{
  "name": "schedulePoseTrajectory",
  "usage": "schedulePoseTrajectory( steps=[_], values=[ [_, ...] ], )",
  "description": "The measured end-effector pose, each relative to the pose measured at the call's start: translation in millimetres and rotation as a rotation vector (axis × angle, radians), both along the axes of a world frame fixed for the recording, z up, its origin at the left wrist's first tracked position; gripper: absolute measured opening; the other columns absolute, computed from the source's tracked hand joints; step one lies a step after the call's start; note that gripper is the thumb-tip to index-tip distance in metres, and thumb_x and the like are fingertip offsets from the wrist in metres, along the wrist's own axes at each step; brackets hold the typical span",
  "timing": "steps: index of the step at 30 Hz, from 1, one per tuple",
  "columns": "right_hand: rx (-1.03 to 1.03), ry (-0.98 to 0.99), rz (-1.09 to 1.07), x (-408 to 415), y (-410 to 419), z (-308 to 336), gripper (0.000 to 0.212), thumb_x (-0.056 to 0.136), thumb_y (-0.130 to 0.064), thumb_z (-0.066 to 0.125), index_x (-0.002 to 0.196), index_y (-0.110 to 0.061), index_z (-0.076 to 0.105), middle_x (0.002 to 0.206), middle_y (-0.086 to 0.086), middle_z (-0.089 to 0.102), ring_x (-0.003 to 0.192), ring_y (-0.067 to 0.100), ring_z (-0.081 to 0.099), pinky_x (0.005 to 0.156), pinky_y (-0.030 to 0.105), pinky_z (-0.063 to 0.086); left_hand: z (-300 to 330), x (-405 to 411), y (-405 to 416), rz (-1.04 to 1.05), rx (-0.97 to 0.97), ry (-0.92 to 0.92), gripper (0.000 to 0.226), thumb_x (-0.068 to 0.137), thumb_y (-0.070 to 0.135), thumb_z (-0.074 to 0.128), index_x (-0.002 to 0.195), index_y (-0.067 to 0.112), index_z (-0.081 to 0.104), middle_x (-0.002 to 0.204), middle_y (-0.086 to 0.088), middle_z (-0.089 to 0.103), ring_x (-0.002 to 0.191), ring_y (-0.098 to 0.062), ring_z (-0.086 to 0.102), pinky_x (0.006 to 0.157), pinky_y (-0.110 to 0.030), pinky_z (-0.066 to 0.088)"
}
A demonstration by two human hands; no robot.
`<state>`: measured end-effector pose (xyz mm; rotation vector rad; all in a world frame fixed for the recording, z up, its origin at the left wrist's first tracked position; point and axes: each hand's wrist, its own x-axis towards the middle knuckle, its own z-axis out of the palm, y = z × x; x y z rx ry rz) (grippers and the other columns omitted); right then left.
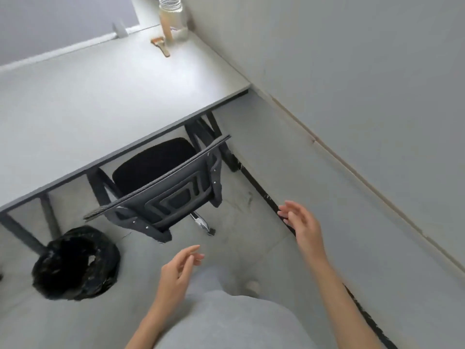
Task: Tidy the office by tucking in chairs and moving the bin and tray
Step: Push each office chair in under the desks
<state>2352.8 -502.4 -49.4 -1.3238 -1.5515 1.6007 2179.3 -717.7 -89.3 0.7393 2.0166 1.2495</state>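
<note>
I am looking down at a black chair [161,182] at the centre of the frame, and it is sitting with its seat partly under the white desk [100,96] while its backrest is standing clear of the desk edge. I am judging this chair as tucked in, or nearly so. The bin [75,263], lined with a black bag, is standing on the floor at the lower left, just beside a desk leg and near the chair; I am reading it as not yet moved (though I cannot tell where it belongs). The tray is not showing anywhere in this view, so that step is looking undone.

Both hands are hanging free below the chair. The left hand [180,269] is holding nothing, its fingers loosely extended. The right hand [300,222] is likewise empty, fingers spread and relaxed, well apart from the backrest.

At the upper centre a glass jar [172,15] is standing on the desk near the wall.
</note>
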Motion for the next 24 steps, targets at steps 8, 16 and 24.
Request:
schedulePoseTrajectory(
  steps=[8, 16, 24],
  values=[
    [0.285, -0.112, 0.443, -131, 91, -2, 0.032, 0.088, 0.002, 0.049, 0.111, -0.018, 0.060, 0.105, -0.004, 0.066, 0.096, -0.007, 0.059, 0.091, 0.013, 0.046, 11, -76, 56, 0.275, 0.024, 0.311, 0.030, 0.085, 0.018, 0.045, 0.104, 0.034, 0.062, 0.097, 0.025, 0.067, 0.094, 0.002, 0.059, 0.082, -0.014, 0.046],
    [1.064, -0.463, 1.229, -246, 122, -15, 0.060, 0.083, -0.031, 0.063, 0.137, -0.016, 0.041, 0.143, 0.001, 0.043, 0.138, 0.022, 0.029, 0.112, 0.036, 0.023, 12, -178, 92, -0.169, -0.733, 0.824, 0.057, 0.072, 0.033, 0.072, 0.123, 0.016, 0.054, 0.121, -0.005, 0.059, 0.113, -0.025, 0.054, 0.093, -0.039, 0.045],
    [1.145, -0.742, 1.351, -284, 124, -36, 0.021, 0.089, -0.030, 0.050, 0.105, -0.029, 0.064, 0.096, -0.005, 0.070, 0.087, 0.020, 0.064, 0.067, 0.030, 0.050, 8, -177, 101, 0.118, -0.881, 0.669, 0.020, 0.086, 0.021, 0.052, 0.104, 0.021, 0.061, 0.099, -0.001, 0.069, 0.090, -0.027, 0.061, 0.068, -0.032, 0.043]
  ],
)
